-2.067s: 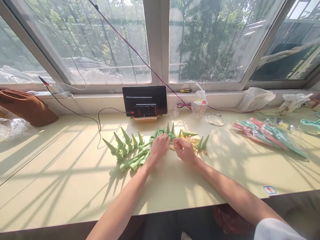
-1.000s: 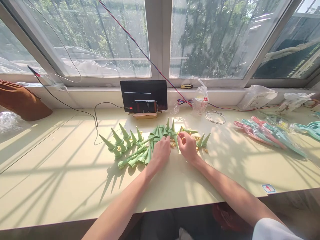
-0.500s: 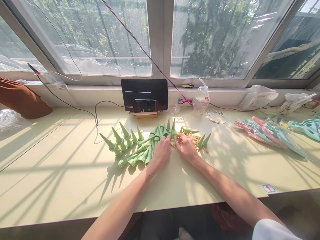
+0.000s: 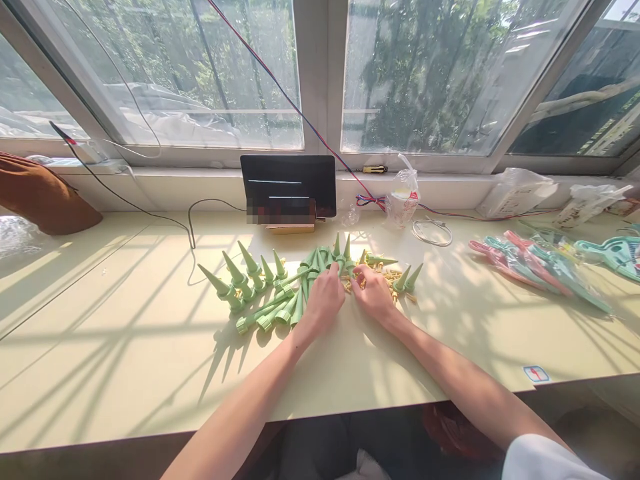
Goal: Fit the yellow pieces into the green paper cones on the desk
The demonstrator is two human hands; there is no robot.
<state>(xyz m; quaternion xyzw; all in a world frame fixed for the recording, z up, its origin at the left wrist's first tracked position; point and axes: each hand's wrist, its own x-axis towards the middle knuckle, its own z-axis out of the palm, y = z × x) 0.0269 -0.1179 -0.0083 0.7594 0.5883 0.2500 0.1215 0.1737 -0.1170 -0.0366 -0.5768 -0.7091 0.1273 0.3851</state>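
Green plastic cone spikes (image 4: 283, 310) with ribbed collars lie heaped in the middle of the table, several more standing upright at the left and behind. Small yellow pieces (image 4: 395, 275) are scattered at the right of the heap, beside two upright green spikes (image 4: 413, 279). My left hand (image 4: 326, 298) is closed at the heap's right edge, fingertips against the green spikes; what it pinches is hidden. My right hand (image 4: 373, 293) is at the yellow pieces, fingers curled toward the thumb, with whatever lies between them too small to make out. A narrow gap separates both hands.
Behind the heap a black tablet (image 4: 290, 180) leans on a small brown stand, its cable (image 4: 192, 230) running left. A bagged cup (image 4: 403, 200) and a coiled white cable (image 4: 433, 233) sit behind the right hand. Bagged pink and teal plastic tools (image 4: 540, 267) lie far right.
My left hand has shifted slightly forward and to the right, its fingers nearer the green spikes. My right hand has barely moved. The camera view has tilted a little.
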